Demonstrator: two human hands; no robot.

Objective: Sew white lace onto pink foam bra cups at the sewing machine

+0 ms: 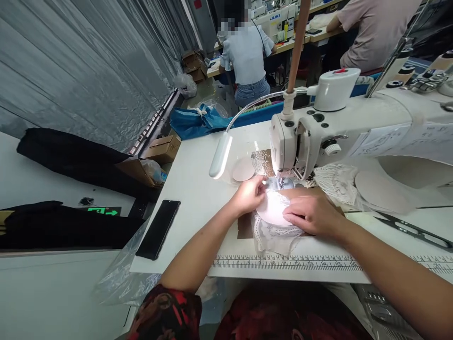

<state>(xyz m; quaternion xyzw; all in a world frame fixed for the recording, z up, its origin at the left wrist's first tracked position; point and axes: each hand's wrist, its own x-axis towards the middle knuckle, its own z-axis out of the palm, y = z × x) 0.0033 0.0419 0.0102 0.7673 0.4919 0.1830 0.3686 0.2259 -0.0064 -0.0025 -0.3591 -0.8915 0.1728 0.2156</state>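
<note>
The left hand (247, 194), fingers bent, touches the upper-left edge of a pale, rounded fabric pad (272, 213); the right hand (313, 215) rests curled on its right side. Whether either pinches, I can't tell. The pad lies mid-frame between them, white lace (274, 240) below, metal presser foot (281, 182) just above.

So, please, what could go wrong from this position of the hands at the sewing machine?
The left hand has its fingertips very near the presser foot, so a finger could get hurt if the machine runs. The loose lace spreads out from under the pale round pad and might fold or catch. The phone lies near the edge of the table and could be knocked off.
</note>
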